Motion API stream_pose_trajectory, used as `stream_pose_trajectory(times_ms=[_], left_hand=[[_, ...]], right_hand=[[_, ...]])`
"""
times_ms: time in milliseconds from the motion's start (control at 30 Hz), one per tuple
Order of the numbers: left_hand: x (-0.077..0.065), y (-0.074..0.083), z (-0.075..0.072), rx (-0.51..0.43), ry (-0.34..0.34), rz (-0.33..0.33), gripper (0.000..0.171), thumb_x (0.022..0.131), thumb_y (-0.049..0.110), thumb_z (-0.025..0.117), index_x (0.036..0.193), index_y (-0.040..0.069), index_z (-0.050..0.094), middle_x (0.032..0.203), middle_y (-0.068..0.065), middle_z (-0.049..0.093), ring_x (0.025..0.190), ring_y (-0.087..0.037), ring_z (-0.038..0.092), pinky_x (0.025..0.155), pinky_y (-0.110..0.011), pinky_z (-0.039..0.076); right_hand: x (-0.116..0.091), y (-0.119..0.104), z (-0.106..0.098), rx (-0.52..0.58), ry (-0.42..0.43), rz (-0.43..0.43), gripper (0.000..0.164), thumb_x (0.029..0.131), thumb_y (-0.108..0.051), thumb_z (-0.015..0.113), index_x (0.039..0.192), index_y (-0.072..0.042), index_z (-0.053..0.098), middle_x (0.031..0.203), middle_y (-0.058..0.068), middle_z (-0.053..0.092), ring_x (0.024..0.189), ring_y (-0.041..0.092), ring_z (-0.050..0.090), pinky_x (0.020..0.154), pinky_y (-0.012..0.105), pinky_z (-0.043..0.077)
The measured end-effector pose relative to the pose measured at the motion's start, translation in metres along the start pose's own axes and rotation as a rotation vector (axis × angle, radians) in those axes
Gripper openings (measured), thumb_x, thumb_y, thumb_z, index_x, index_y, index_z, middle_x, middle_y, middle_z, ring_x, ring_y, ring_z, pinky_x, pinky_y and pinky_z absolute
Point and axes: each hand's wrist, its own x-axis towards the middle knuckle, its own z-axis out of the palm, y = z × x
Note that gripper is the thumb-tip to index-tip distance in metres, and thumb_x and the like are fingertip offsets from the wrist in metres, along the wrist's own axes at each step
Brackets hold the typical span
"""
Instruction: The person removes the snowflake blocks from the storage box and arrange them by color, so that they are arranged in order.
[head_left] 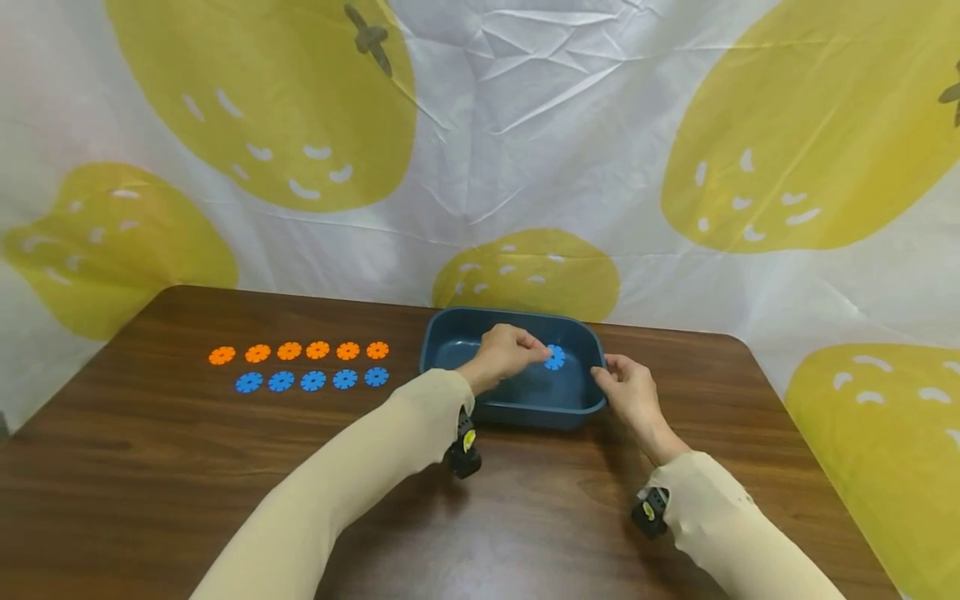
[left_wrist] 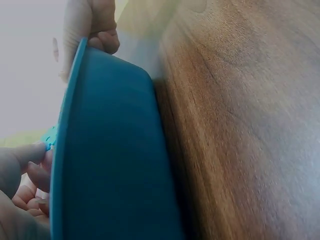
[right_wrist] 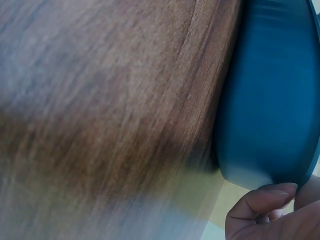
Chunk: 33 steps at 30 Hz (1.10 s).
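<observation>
My left hand (head_left: 504,354) reaches over the dark blue plastic basin (head_left: 517,408) and pinches a blue notched disc (head_left: 555,357) between thumb and fingertips. In the left wrist view the same disc (left_wrist: 50,136) peeks out just past the basin's rim. My right hand (head_left: 630,396) grips the basin's right end, thumb on the inner side of the rim. The right wrist view has the fingers of that hand (right_wrist: 265,210) at the corner of the basin (right_wrist: 270,100).
Left of the basin, several orange notched discs (head_left: 288,351) lie in a row on the brown wooden table (head_left: 187,467). A row of several blue notched discs (head_left: 313,381) lies in front of them. Behind the table hangs a white cloth (head_left: 480,167) with yellow fruit prints.
</observation>
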Motion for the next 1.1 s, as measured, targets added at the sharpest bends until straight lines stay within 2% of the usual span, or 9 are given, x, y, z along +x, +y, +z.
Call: stream_pose_trajectory(times_ms=[267, 500, 800, 1100], left_hand=[[-0.007, -0.003, -0.016, -0.007, 0.000, 0.017, 0.017, 0.085, 0.028, 0.070, 0.088, 0.012, 0.075, 0.098, -0.001, 0.070, 0.090, -0.016, 0.059, 0.070, -0.029, 0.045], [-0.016, -0.003, -0.031, -0.030, -0.005, 0.024, 0.017, 0.085, 0.029, 0.070, 0.089, 0.013, 0.075, 0.096, 0.000, 0.070, 0.092, -0.017, 0.059, 0.074, -0.032, 0.047], [-0.024, -0.008, -0.050, -0.044, 0.008, 0.036, 0.020, 0.086, 0.030, 0.069, 0.095, 0.012, 0.073, 0.096, -0.001, 0.069, 0.097, -0.020, 0.060, 0.083, -0.037, 0.049], [-0.038, -0.020, -0.077, -0.053, 0.038, 0.022, 0.025, 0.087, 0.032, 0.067, 0.099, 0.010, 0.072, 0.098, -0.004, 0.069, 0.102, -0.023, 0.058, 0.091, -0.041, 0.045]], right_hand=[[0.001, 0.000, -0.001, -0.020, 0.010, 0.007, 0.033, 0.093, -0.012, 0.055, 0.118, 0.009, 0.057, 0.070, 0.007, 0.058, 0.056, 0.003, 0.045, 0.050, 0.019, 0.038], [-0.001, 0.002, -0.002, -0.007, 0.006, 0.000, 0.033, 0.093, -0.012, 0.054, 0.116, 0.010, 0.057, 0.076, 0.014, 0.063, 0.062, 0.007, 0.053, 0.053, 0.018, 0.041], [0.002, 0.002, -0.001, -0.015, 0.002, -0.011, 0.033, 0.093, -0.012, 0.053, 0.117, 0.010, 0.057, 0.081, 0.018, 0.064, 0.063, 0.009, 0.054, 0.052, 0.018, 0.041], [0.002, 0.002, 0.000, -0.003, -0.001, -0.001, 0.033, 0.093, -0.012, 0.054, 0.118, 0.010, 0.056, 0.075, 0.010, 0.061, 0.055, 0.002, 0.046, 0.048, 0.019, 0.038]])
